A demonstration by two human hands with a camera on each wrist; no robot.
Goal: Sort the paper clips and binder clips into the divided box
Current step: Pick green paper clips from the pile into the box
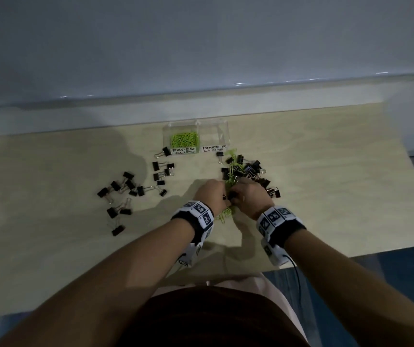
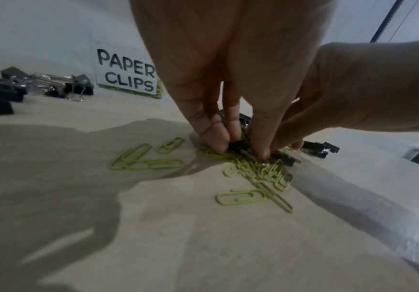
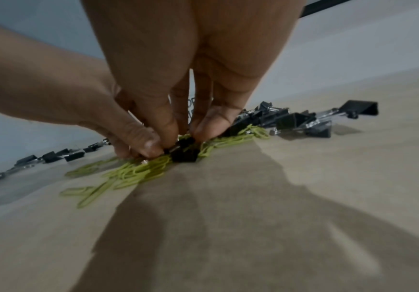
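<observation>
- Pale wooden desk (image 1: 326, 171) under a grey wall, seen from the head: left hand (image 1: 212, 194) and right hand (image 1: 249, 196) meeting, fingers curled, over a tangle of green paper clips (image 1: 232, 171) and black binder clips (image 1: 253, 169); divided box (image 1: 195, 139) beyond the fingertips, paper clips in its left cell, right cell seemingly bare; roughly twenty more binder clips strewn left of the left hand
- Left wrist: fingertips (image 2: 216, 136) pinching one small binder clip (image 2: 238, 147); about four loose paper clips to the left
- Right wrist: fingertips (image 3: 211, 126) pinching that same clip (image 3: 184, 152)
- Risk: snagged paper clips lifting along into the wrong cell
</observation>
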